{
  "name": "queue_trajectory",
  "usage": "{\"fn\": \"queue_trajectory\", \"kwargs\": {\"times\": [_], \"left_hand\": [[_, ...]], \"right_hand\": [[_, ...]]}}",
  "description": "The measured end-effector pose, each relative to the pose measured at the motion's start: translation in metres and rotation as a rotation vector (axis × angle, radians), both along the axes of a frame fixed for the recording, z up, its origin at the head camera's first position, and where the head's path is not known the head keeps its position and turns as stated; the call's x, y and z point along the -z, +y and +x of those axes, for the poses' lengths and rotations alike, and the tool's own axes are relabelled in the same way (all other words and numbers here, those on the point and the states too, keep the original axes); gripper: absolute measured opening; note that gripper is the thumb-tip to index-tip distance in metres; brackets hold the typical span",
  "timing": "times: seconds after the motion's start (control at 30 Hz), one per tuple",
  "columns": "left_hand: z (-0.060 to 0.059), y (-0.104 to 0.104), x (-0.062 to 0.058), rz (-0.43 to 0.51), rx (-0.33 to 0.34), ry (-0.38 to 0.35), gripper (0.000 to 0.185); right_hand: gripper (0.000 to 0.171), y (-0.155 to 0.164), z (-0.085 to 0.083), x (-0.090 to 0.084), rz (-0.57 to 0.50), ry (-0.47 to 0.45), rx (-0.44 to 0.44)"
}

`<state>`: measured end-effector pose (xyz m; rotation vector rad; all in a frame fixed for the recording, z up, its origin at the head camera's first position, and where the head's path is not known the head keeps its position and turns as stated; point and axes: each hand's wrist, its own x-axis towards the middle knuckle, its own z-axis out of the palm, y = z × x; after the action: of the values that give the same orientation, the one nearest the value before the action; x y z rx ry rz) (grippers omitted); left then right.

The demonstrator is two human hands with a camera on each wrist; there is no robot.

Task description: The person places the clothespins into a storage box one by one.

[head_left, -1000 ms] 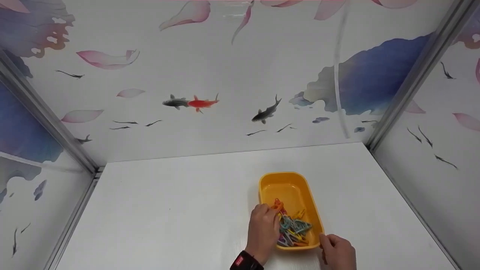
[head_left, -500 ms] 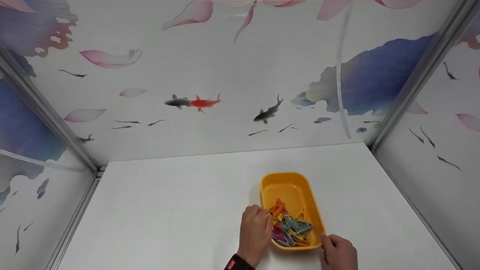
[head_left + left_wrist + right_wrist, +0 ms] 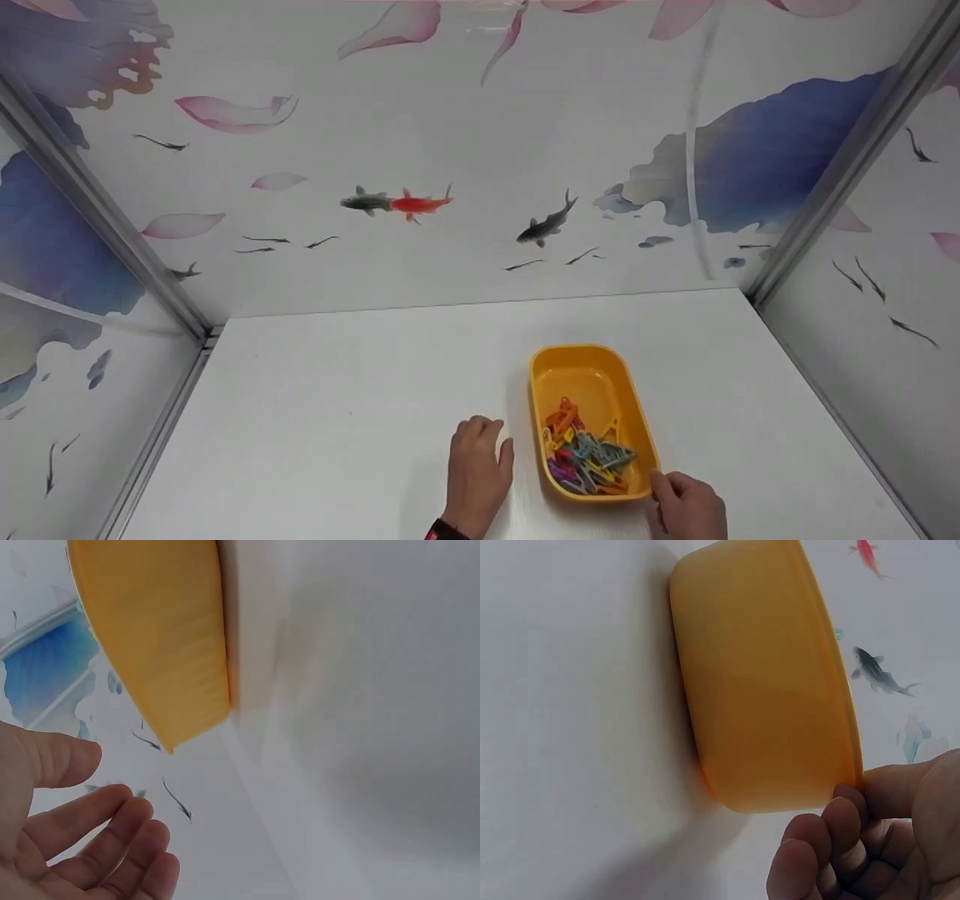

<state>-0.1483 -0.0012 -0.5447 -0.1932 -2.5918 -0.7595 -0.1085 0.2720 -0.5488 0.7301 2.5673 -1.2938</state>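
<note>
The left hand (image 3: 478,471) has come out of the yellow tub (image 3: 630,420) and now lies on the white table (image 3: 322,420) just beside it, fingers loose and spread, holding nothing I can see. A second ago those fingers were down among the coloured clips (image 3: 585,457), which lie heaped at the tub's near end. The right hand (image 3: 686,506) keeps its fingers curled on the tub's near corner, steadying it.

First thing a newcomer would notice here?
The yellow tub near the table's front right, with a heap of coloured clips in its near end. The right hand holds its near corner; the left hand lies open just left of it. Behind, fish-and-petal wallpaper.
</note>
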Motion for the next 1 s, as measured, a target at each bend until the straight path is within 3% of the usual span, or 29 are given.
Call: {"fn": "queue_trajectory", "kwargs": {"times": [0.17,0.33,0.43,0.57,0.7,0.87,1.0], "left_hand": [[0.004,-0.018,-0.001,0.001,0.001,-0.029,0.027],[0.01,-0.037,-0.004,0.008,-0.022,-0.065,0.035],[0.014,-0.048,-0.004,0.006,-0.032,-0.075,0.04],[0.02,-0.063,-0.006,-0.012,-0.037,-0.081,0.045],[0.027,-0.078,-0.007,-0.044,-0.039,-0.026,0.045],[0.038,-0.098,-0.007,-0.092,-0.031,0.083,0.048],[0.046,-0.109,-0.007,-0.136,-0.04,0.105,0.055]], "right_hand": [[0.039,0.007,0.003,-0.004,0.08,0.006,-0.04],[0.042,0.01,0.006,-0.015,0.215,0.079,-0.071],[0.038,0.006,0.007,-0.022,0.317,0.211,-0.077],[0.024,-0.003,0.007,-0.027,0.453,0.491,-0.099],[0.012,-0.011,0.007,-0.027,0.538,0.726,-0.136],[0.016,-0.018,0.008,-0.025,0.577,0.856,-0.182],[0.034,-0.018,0.007,-0.023,0.582,0.94,-0.257]]}}
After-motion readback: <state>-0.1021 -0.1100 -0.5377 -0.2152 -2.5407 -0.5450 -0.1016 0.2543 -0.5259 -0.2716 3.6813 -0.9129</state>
